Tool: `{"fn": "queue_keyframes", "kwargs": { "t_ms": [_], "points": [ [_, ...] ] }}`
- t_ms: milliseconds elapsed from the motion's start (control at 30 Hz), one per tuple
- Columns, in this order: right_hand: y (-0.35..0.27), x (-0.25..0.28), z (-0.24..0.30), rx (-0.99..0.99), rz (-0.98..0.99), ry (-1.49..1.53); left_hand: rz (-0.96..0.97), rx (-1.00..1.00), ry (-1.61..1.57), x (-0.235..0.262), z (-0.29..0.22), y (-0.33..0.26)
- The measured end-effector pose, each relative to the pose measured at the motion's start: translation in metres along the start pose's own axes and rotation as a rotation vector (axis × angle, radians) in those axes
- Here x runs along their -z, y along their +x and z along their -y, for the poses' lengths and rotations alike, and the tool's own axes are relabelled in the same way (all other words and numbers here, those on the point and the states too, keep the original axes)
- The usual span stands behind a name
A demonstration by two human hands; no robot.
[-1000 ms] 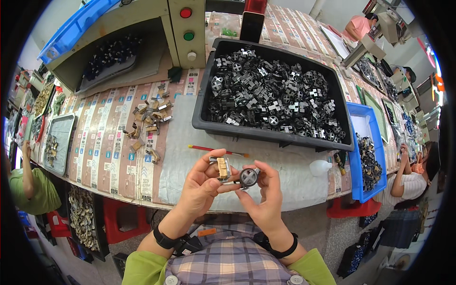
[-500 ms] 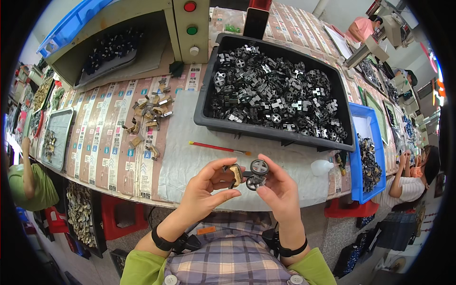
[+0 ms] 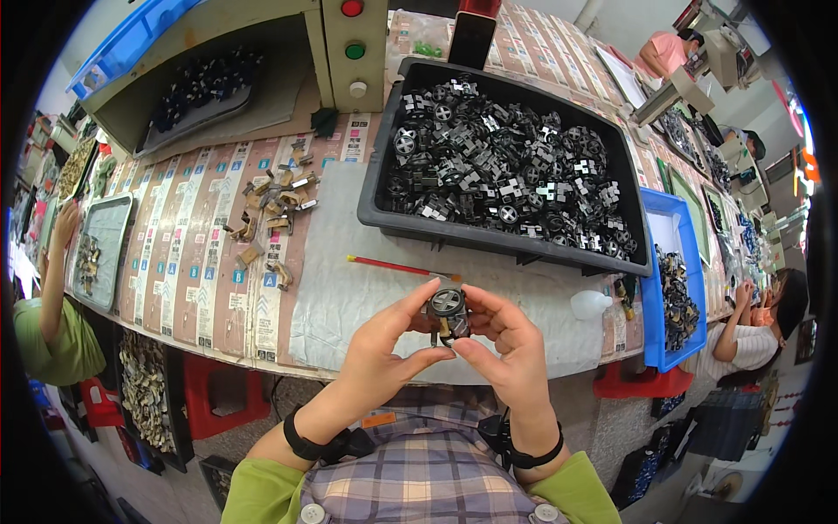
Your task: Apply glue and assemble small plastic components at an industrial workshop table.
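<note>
My left hand [image 3: 382, 346] and my right hand [image 3: 508, 346] meet above the pale sheet near the table's front edge, thumbs and fingers closed from both sides. Between them sits a small black wheeled part [image 3: 449, 302], one spoked wheel facing up. A tan curved piece [image 3: 444, 329] lies against it on the left-hand side, pinched by my left fingers. My right fingers grip the wheeled part. Whether the two pieces are joined is hidden by my fingers. Just beyond my fingertips lies a red-handled brush [image 3: 393, 265].
Beyond the brush stands a black bin [image 3: 489, 234] heaped with wheeled parts. Loose tan pieces [image 3: 284, 199] lie to the left. A white squeeze bottle [image 3: 590, 305] and a blue tray [image 3: 652, 336] are at right. A grey control box [image 3: 353, 79] stands behind. Co-workers sit at both sides.
My hands have come together, bringing the wheeled part over against the tan piece. The wheel has shifted left. At far left, a co-worker's arm has risen toward the tray.
</note>
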State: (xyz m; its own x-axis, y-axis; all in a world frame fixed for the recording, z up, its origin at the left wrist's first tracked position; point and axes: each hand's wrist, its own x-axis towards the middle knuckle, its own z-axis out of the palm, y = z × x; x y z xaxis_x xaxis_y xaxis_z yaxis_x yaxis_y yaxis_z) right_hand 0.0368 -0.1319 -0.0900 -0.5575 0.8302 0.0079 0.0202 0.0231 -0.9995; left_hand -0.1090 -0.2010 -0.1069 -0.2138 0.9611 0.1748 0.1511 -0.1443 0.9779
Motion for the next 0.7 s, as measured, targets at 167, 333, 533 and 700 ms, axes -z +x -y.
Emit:
{"fn": "queue_keyframes", "kwargs": {
  "t_ms": [167, 333, 533, 700],
  "points": [
    [-0.001, 0.000, -0.001, -0.061, 0.011, 0.159, -0.029, -0.126, 0.177, -0.003, -0.001, 0.002],
    [-0.001, 0.002, -0.001, -0.088, 0.022, 0.287, -0.008, -0.148, 0.209, -0.001, -0.012, 0.003],
    [-0.003, 0.001, -0.003, -0.040, 0.047, 0.184, -0.048, 0.024, -0.020, 0.002, 0.001, 0.000],
    [-0.003, 0.001, -0.001, -0.060, 0.054, 0.230, -0.066, 0.057, -0.126, 0.001, -0.001, 0.003]
  ]
}}
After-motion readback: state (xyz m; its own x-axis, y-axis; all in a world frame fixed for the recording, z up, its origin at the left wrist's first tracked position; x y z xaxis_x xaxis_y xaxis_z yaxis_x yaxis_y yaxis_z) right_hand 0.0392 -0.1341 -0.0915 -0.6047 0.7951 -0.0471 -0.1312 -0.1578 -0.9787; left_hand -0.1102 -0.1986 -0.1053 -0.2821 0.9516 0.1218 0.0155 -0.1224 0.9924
